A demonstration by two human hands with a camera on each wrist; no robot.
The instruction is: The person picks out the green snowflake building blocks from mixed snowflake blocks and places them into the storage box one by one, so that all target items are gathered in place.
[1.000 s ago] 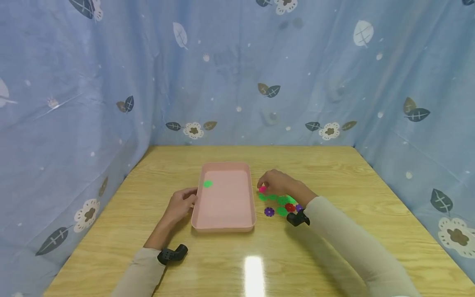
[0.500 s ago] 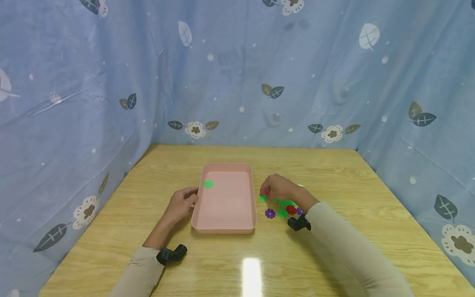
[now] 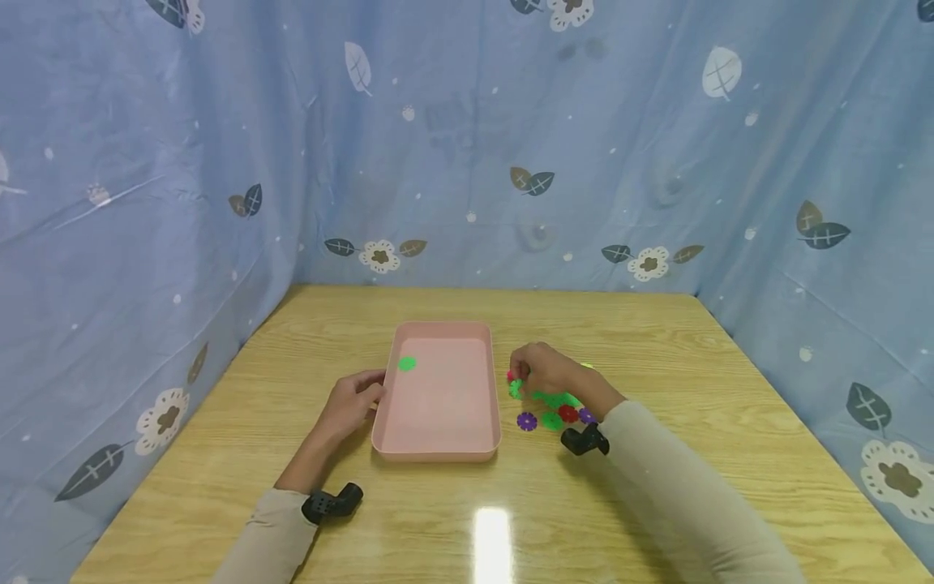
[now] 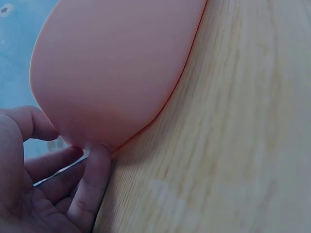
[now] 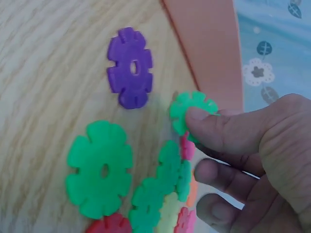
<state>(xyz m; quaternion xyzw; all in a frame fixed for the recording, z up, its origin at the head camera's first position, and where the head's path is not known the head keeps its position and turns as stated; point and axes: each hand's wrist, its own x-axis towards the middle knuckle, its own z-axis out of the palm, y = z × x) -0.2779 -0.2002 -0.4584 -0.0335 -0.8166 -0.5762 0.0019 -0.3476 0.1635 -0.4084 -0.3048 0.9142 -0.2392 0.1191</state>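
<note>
My left hand (image 3: 350, 401) holds the left side of a pink tray (image 3: 438, 453), with thumb and fingertips on its outer wall in the left wrist view. One green snowflake disc (image 3: 407, 363) lies in the tray near that side. Beyond the right wall, my right hand (image 3: 543, 369) pinches another notched green disc (image 5: 181, 110), tilted up off the pile, with the thumb over its face. A pink disc (image 5: 187, 148) shows right below it. The other right fingers are loosely bent above the pile, and the index fingertip is hidden behind the thumb.
Several loose discs lie right of the tray. Nearest are a purple disc (image 3: 527, 421), a green disc (image 3: 552, 420) and a red disc (image 3: 568, 414); a second purple disc (image 3: 587, 415) sits farther right. Blue patterned curtain (image 3: 467, 146) surrounds the wooden table (image 3: 409, 527).
The right hand has lowered slightly over the pile, and its fingers have passed from the pink disc to a green one, now tilted up. The left hand and tray stay put.
</note>
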